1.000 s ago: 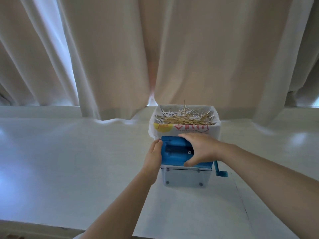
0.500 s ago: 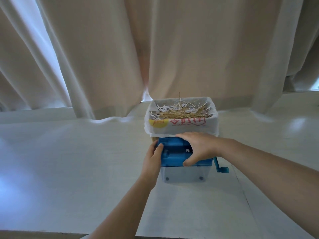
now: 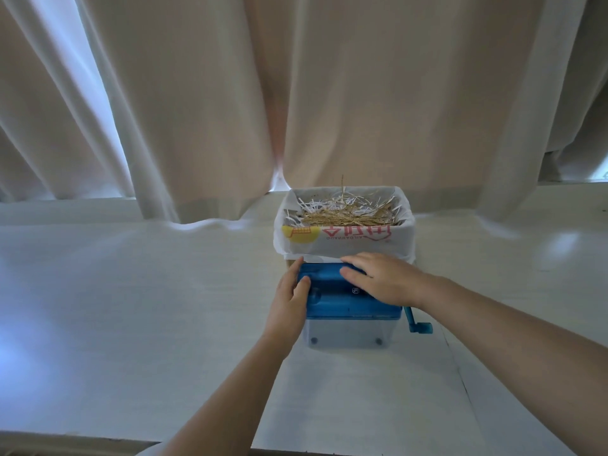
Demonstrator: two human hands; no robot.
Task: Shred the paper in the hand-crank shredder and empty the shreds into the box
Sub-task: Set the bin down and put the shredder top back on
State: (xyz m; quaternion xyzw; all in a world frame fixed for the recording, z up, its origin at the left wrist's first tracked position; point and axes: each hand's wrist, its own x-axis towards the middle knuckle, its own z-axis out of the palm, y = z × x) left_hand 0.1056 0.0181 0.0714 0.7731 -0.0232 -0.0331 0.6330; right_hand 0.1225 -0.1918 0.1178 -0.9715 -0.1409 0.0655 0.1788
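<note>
Blue shredder head (image 3: pixel 348 299) sits on its clear bin (image 3: pixel 348 334), just before the shred-filled box (image 3: pixel 345 241). The left hand (image 3: pixel 289 301) grips its end; the right hand (image 3: pixel 385 281) lies flat on top, fingers straight — seating it, likely. The bin seems empty, though dimly seen — next calls for freeing the right hand for the crank (image 3: pixel 418 325).

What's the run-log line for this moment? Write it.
left hand grips shredder top | right hand rests on top | crank untouched | box holds shreds

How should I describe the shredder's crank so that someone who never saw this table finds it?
On the white table before the beige curtains, a small shredder with a blue plastic top and clear bin stands in front of a bag-lined box of shreds. The blue L-shaped plastic crank projects from its right side; nothing else sticks out sideways.
</note>
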